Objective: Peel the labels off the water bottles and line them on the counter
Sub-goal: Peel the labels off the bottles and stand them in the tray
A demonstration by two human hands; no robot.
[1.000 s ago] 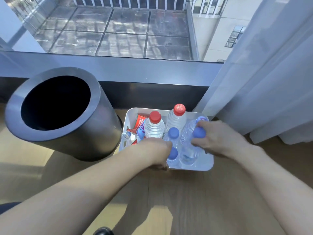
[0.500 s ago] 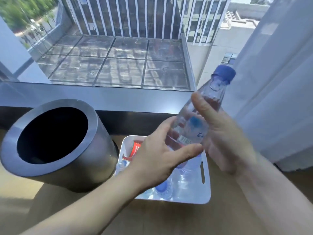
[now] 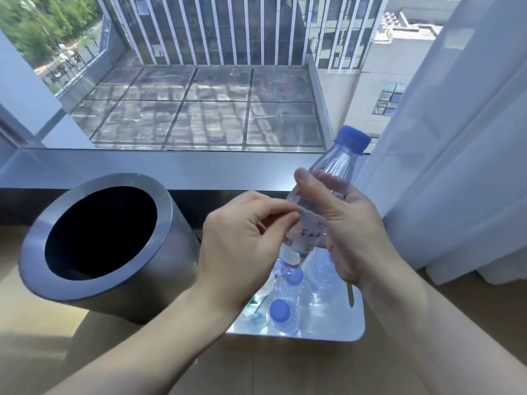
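Note:
A clear water bottle with a blue cap is held tilted in the air above the white tray. My right hand is wrapped around its middle from the right. My left hand pinches the upper edge of the bottle's label between thumb and forefinger. Several more blue-capped bottles stand in the tray below my hands, partly hidden by my left wrist.
A large grey cylindrical bin with a dark open mouth stands left of the tray on the wooden counter. A grey window sill runs behind. A white curtain hangs at the right.
Both hands lifted one blue-capped bottle out of the tray and raised it. My left hand went from an open reach to pinching the label edge. The view tilted upward.

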